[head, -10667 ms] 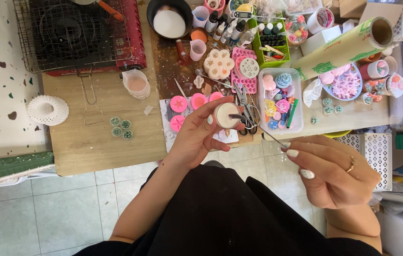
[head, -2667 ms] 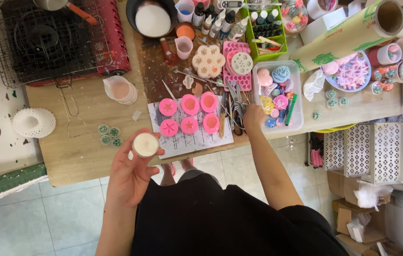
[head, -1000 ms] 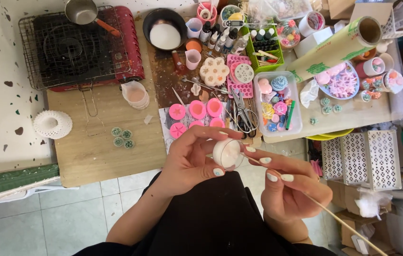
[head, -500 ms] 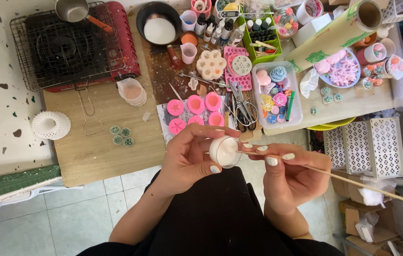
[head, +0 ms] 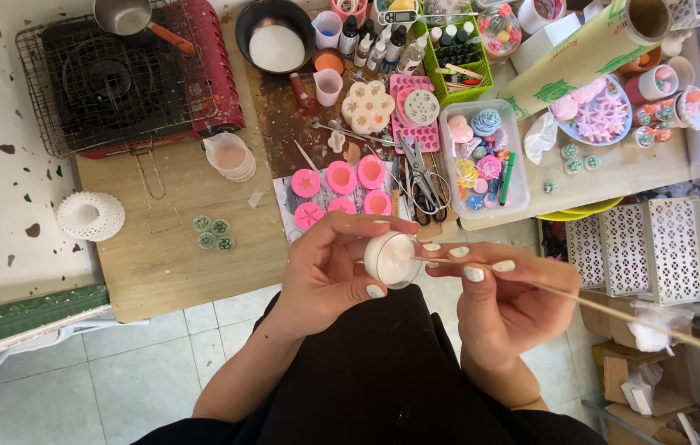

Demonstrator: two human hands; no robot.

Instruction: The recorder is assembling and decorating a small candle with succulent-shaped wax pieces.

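Note:
My left hand (head: pixel 329 268) holds a small round cup of white wax (head: pixel 391 258) above my lap, just off the front edge of the wooden table (head: pixel 169 264). My right hand (head: pixel 502 301) pinches a long thin wooden skewer (head: pixel 613 311), whose tip lies on the wax surface while the rest runs off to the lower right. Behind the cup, on a sheet of paper, sit several pink silicone moulds (head: pixel 340 177). Scissors (head: pixel 424 177) lie to their right.
A red portable stove (head: pixel 119 74) with a small pot stands at the back left, and a black pan of white wax (head: pixel 276 41) sits beside it. A clear box of coloured wax shapes (head: pixel 482 161), a green bottle basket (head: pixel 457 58), a wrap roll (head: pixel 597 53) and white perforated baskets (head: pixel 655 247) fill the right.
My right hand has lowered the skewer a little, keeping its tip on the wax. Before that it left the scissors area and came to the cup with the skewer.

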